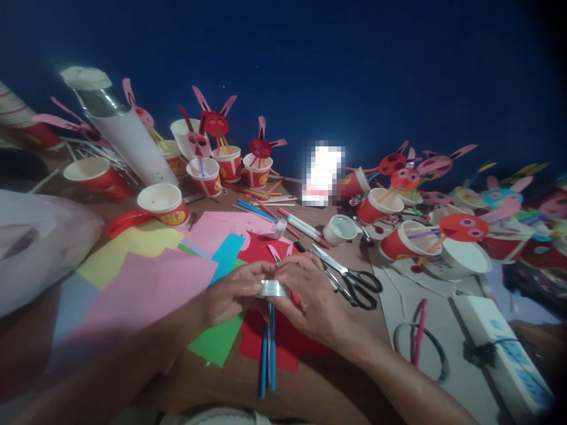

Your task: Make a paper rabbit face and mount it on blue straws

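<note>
Near the middle of the table, my left hand (233,294) and my right hand (312,292) meet, fingers closed around a shiny roll of clear tape (273,288). Blue straws (268,360) stick out below the roll toward me. Behind my fingertips show the tips of a pink paper cutout (275,254), its lower part hidden by my hands. Red paper (292,348) lies under my right hand, green paper (218,342) under my left. Black-handled scissors (361,283) rest just right of my right hand.
Pink paper (150,295) and yellow paper (133,248) spread to the left. Red paper cups (206,177) with paper animal faces on straws stand along the back and right. A thermos (121,130) leans at the back left. A power strip (505,348) lies right, near a small white cup (341,229).
</note>
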`<state>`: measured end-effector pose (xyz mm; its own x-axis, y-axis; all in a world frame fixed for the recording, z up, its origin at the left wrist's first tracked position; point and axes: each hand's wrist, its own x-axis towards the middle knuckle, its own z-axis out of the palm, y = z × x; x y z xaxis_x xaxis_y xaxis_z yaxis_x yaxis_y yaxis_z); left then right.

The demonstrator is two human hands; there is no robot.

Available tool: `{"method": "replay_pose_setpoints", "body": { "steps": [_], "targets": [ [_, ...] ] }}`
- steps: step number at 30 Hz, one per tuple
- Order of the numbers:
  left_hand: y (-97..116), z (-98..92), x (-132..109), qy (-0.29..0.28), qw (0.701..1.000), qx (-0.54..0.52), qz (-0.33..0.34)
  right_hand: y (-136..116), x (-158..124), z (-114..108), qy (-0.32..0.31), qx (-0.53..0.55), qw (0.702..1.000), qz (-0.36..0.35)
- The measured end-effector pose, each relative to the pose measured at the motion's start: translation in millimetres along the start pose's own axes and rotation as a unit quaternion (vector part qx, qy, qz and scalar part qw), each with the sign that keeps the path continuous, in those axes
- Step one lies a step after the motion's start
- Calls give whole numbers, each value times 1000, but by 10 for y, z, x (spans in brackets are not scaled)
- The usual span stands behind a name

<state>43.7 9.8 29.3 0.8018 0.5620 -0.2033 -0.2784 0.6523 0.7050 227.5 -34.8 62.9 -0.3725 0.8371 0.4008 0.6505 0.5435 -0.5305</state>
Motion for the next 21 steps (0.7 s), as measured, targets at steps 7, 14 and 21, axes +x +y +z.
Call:
{"method": "replay_pose_setpoints", "body": {
  "steps": [7,14,21],
  "targets": [
    [-33,40,6,-8,1000,25,5,-9,-4,28,-10,-24,1000,-4],
    [-52,39,22,0,999,46,-18,-30,-9,31,-13,-43,999,-12],
    [-25,46,17,-23,999,23,-19,-45,6,12,-17,-29,999,-3]
  ]
}}
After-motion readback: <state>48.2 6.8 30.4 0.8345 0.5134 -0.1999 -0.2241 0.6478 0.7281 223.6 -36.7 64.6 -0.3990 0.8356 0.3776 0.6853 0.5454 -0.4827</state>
